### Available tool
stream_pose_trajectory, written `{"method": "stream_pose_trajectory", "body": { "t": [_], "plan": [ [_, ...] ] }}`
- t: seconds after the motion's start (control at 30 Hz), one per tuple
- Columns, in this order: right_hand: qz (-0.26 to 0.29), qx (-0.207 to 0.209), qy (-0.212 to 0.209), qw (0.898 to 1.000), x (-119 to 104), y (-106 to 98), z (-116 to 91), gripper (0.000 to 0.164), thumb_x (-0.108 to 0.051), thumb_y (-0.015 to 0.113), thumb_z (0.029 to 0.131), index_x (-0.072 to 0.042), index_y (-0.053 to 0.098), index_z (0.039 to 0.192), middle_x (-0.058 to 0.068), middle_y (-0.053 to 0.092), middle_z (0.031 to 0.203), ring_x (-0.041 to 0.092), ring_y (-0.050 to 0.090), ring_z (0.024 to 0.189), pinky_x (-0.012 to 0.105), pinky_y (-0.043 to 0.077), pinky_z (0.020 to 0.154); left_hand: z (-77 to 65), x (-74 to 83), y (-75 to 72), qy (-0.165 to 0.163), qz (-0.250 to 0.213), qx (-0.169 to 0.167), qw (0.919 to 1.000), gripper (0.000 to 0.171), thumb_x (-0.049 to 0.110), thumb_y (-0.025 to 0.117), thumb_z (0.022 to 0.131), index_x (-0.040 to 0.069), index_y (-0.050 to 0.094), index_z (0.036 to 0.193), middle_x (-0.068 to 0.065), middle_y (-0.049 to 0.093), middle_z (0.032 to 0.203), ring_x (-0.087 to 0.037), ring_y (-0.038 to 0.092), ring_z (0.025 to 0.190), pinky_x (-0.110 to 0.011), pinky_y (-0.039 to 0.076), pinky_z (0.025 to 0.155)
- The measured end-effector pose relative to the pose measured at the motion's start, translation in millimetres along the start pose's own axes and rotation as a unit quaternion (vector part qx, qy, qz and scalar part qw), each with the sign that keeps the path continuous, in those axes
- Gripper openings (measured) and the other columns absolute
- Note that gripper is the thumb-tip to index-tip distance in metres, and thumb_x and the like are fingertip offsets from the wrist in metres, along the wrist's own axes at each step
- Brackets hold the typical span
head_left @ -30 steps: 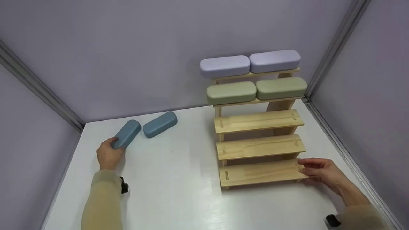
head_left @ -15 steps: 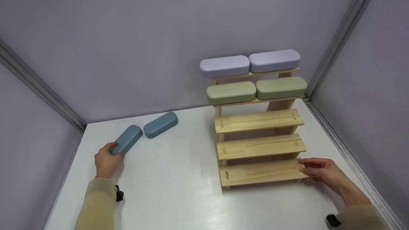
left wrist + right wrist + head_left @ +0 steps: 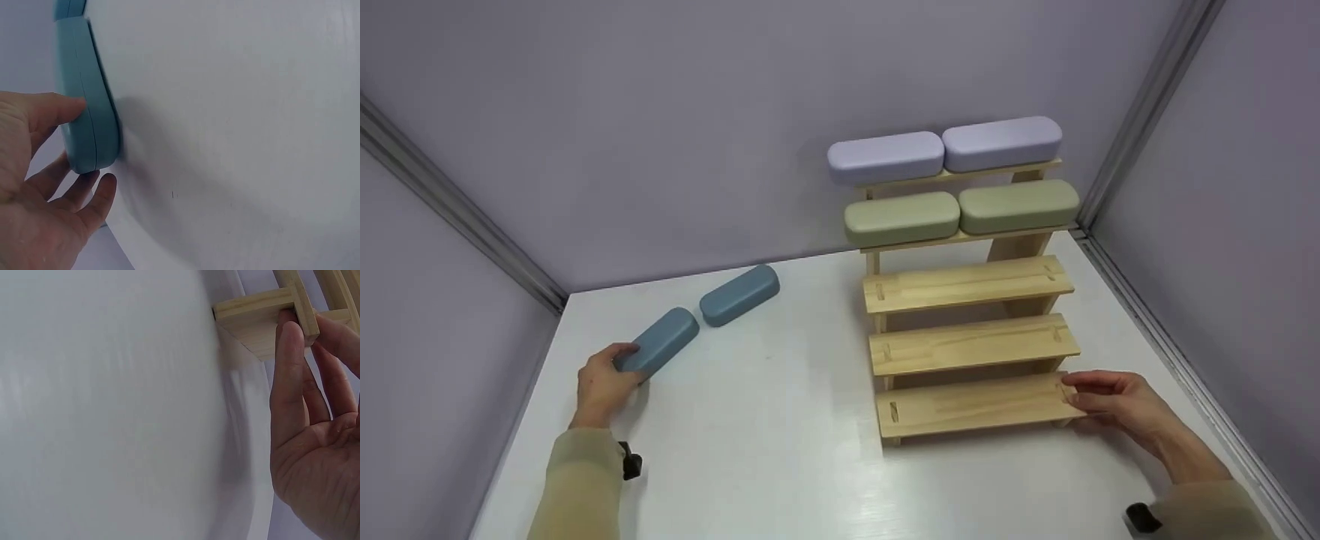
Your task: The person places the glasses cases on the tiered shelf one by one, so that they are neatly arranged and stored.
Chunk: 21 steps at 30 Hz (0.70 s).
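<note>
At the left of the table, my left hand grips the near end of a blue glasses case, thumb on one side and fingers on the other. A seam runs along this case's side in the left wrist view, where the thumb presses on it. Just beyond its far end lies a second blue glasses case. On the right stands a tiered wooden rack. My right hand pinches the right end of its lowest shelf, with the thumb under the board in the right wrist view.
Two lavender cases lie side by side on the rack's top shelf. Two green cases fill the shelf below. The three lower shelves are bare wood. Pale walls with metal corner posts enclose the white table.
My left hand has drawn its blue glasses case a little toward the table's near side, turning it slightly. The right hand keeps its place on the rack.
</note>
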State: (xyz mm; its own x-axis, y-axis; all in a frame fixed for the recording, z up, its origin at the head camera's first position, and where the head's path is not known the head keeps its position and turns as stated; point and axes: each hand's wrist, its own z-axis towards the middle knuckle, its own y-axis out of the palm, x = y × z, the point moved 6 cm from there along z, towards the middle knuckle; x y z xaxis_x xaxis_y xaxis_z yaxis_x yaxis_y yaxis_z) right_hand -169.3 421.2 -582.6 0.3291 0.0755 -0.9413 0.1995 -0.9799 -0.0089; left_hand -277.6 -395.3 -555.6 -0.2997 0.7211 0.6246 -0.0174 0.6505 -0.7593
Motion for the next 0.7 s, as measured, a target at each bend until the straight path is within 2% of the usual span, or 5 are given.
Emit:
{"method": "stream_pose_trajectory", "body": {
  "t": [0.23, 0.4, 0.7],
  "plan": [
    [0.014, -0.002, 0.004, 1.000, 0, 0, 1, 0.034, -0.001, 0.073, 0.106, -0.027, 0.087, 0.122, -0.025, 0.083, 0.118, 0.003, 0.080, 0.102, 0.029, 0.069, 0.086, 7.1, 4.4, 12.3, -0.006, -0.041, 0.008, 0.9991, 0.072, 0.010, 0.075, 0.100, 0.005, 0.050, 0.167, -0.032, 0.039, 0.178, -0.059, 0.037, 0.165, -0.072, 0.030, 0.136],
    [0.012, -0.001, 0.007, 1.000, 0, 0, 0, 0.034, -0.001, 0.074, 0.105, -0.029, 0.087, 0.121, -0.025, 0.083, 0.118, 0.003, 0.080, 0.101, 0.028, 0.069, 0.085, 9.8, 7.5, 16.6, -0.005, -0.042, 0.026, 0.9988, 0.069, 0.012, 0.076, 0.101, 0.006, 0.052, 0.166, -0.031, 0.042, 0.176, -0.057, 0.039, 0.165, -0.071, 0.031, 0.136],
    [0.026, -0.006, 0.003, 1.000, -1, 2, 0, 0.035, 0.001, 0.073, 0.105, -0.027, 0.088, 0.120, -0.023, 0.084, 0.118, 0.004, 0.079, 0.098, 0.030, 0.070, 0.085, 4.7, 6.0, 16.3, 0.003, -0.050, 0.033, 0.9982, 0.065, 0.016, 0.075, 0.103, 0.008, 0.055, 0.164, -0.029, 0.041, 0.177, -0.054, 0.038, 0.166, -0.069, 0.029, 0.138]
  ]
}}
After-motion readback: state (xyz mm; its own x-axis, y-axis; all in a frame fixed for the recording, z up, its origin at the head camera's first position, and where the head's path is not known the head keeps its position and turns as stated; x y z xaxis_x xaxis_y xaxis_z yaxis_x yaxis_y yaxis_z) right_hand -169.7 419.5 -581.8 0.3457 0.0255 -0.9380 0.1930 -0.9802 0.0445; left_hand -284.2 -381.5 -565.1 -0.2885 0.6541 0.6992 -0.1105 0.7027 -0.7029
